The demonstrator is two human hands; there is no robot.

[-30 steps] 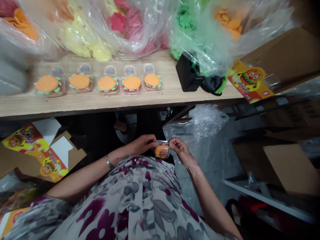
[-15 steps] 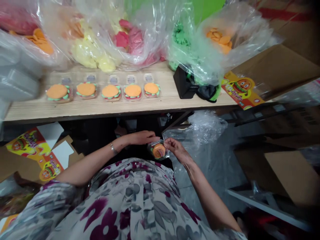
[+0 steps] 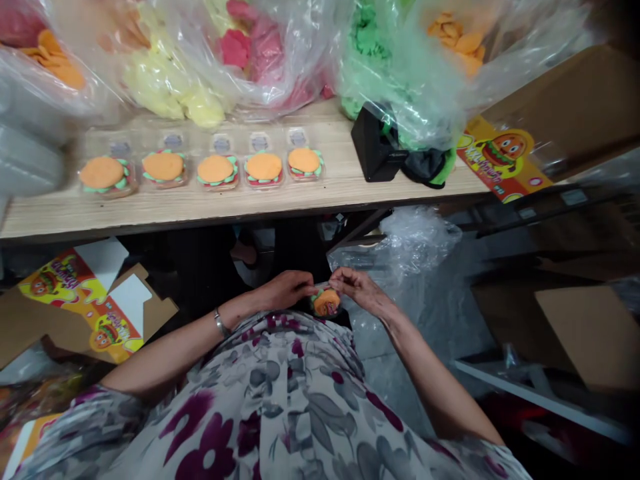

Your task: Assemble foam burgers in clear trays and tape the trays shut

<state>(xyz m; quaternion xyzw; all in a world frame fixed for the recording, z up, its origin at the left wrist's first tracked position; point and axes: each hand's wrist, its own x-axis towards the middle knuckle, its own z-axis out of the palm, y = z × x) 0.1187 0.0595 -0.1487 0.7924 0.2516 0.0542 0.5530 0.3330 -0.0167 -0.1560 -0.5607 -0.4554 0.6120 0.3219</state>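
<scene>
Low in front of my body is a burger-shaped sweet [image 3: 326, 303] in a small clear plastic box, with print over its orange top. My left hand [image 3: 289, 289] has its fingers closed at the box's left upper edge. On the opposite side, my right hand [image 3: 358, 288] pinches the right upper edge. Along the table front stands a row of several clear boxes with their lids up, each holding an orange-topped burger sweet [image 3: 264, 167] with green and red layers.
Plastic bags of yellow pieces [image 3: 155, 83], pink pieces [image 3: 267, 50] and green pieces [image 3: 367, 40] line the table [image 3: 210, 207]. A black tape dispenser [image 3: 375, 150] sits right of the row. Printed cartons [image 3: 505, 157] lie to the right and lower left; crumpled plastic [image 3: 417, 237] hangs below.
The boxed burger sweet has moved slightly right and its visible tilt has changed. My left hand has drawn lower, its fingers now curled at the box's edge; the right still pinches it.
</scene>
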